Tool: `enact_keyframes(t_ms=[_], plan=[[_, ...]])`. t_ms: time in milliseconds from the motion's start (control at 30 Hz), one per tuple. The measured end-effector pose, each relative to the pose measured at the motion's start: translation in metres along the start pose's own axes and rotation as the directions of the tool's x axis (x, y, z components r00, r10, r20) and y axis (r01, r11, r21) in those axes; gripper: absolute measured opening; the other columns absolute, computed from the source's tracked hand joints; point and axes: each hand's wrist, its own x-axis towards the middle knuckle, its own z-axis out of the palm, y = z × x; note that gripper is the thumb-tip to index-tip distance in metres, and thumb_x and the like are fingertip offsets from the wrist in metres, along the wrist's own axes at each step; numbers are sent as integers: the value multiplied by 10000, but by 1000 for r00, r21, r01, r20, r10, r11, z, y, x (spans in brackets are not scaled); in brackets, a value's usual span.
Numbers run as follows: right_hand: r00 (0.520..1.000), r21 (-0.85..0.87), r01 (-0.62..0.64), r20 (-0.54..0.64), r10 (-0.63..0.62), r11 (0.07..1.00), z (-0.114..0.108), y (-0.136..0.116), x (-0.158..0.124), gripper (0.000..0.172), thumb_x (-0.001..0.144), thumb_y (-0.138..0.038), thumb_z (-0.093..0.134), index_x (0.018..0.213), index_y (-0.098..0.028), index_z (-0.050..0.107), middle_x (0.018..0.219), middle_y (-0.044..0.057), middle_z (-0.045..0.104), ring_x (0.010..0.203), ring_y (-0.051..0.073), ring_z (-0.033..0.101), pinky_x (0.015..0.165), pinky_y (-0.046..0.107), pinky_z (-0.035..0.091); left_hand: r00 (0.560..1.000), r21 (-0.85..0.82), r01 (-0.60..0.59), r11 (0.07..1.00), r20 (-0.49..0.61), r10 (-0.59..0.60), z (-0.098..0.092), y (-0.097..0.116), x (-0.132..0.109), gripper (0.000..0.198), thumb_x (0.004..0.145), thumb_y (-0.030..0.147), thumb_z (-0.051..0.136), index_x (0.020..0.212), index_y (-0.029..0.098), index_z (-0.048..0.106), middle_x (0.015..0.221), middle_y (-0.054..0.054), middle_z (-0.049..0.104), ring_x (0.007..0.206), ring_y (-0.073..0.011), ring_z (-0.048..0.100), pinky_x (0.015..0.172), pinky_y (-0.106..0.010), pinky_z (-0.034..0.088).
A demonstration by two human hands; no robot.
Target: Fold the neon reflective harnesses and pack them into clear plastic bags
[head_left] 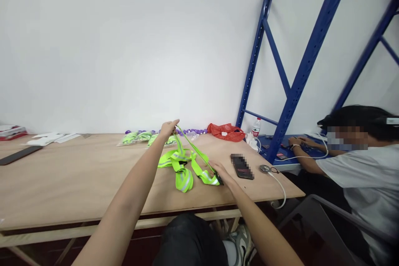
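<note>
A neon yellow-green reflective strap harness (184, 179) with silver stripes and black buckles lies loosely looped on the wooden table. My left hand (168, 128) is raised above the tabletop and pinches one band of it, pulling that part up off the wood. From there a narrow stretch of strap runs taut down to my right hand (220, 170). My right hand is closed around the strap beside a black buckle (219, 178), low over the table; its fingertips are partly hidden.
Behind the harness lie bagged green straps (129, 138), purple items (191, 131) and a red plastic bag (226, 131). A phone (242, 166) and a round cabled device (264, 168) are at the right. Beyond a blue rack post (291, 99), a co-worker (368, 174) sits. Papers (46, 139) lie left.
</note>
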Motion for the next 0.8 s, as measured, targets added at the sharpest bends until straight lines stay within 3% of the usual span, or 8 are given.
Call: enact_keyframes(t_ms=[100,200,267,433,533,667,733,800], plan=[[999,-252,21,33,-13,968,-14,-25,8,340,832,-461,692,906,-129,677,890,50,690,807,238,641,703,339,519,996,42,-88,995,-22,89,-12,47,12,468,686,482,763,567,219,394,457,66,414,403,-76,387,452,-231,365],[995,-698,25,-55,-88,716,-36,-64,22,282,761,-436,726,840,-171,674,807,40,691,763,237,626,667,303,462,986,55,-160,986,-24,162,-20,83,15,360,712,401,746,587,188,483,540,10,558,398,-57,371,418,-223,296],[975,-847,-57,-161,-153,528,-50,-89,32,215,782,-374,689,916,-206,677,885,57,712,856,246,638,725,291,459,978,52,-205,977,-26,207,-23,100,15,296,727,354,723,612,173,518,600,-22,626,397,-50,376,410,-219,278],[952,-893,-189,-269,-149,408,-68,-126,53,346,902,-358,541,1185,-163,587,1268,216,613,1178,350,559,924,435,431,952,28,-307,951,4,307,-29,127,9,208,718,271,719,693,152,550,661,-56,680,424,-58,450,420,-204,323],[951,-892,-259,-302,-63,371,-61,-127,63,418,946,-438,461,1196,-131,596,1230,272,625,1151,404,590,928,550,418,959,-62,-253,965,116,259,-30,142,4,261,705,272,753,785,167,528,657,-29,671,412,-51,448,423,-194,333],[945,-863,-321,-317,76,391,-38,-119,70,492,913,-563,481,903,-125,705,910,251,720,975,396,679,825,532,479,937,-121,-91,988,326,126,-22,153,-6,341,697,239,777,935,188,537,655,7,651,396,-47,447,432,-188,350],[945,-843,-324,-267,189,429,-27,-118,70,473,848,-591,576,757,-146,707,712,187,717,799,330,716,736,446,520,934,-126,-63,990,341,102,-14,150,-13,300,711,235,764,906,184,542,677,-10,662,419,-62,487,443,-201,376],[942,-809,-284,-135,308,515,-20,-122,69,383,727,-531,733,667,-155,693,579,124,686,620,263,699,641,372,531,931,-103,-49,994,355,82,-6,143,-20,259,712,222,759,840,178,538,695,-28,675,435,-72,506,456,-219,397]])
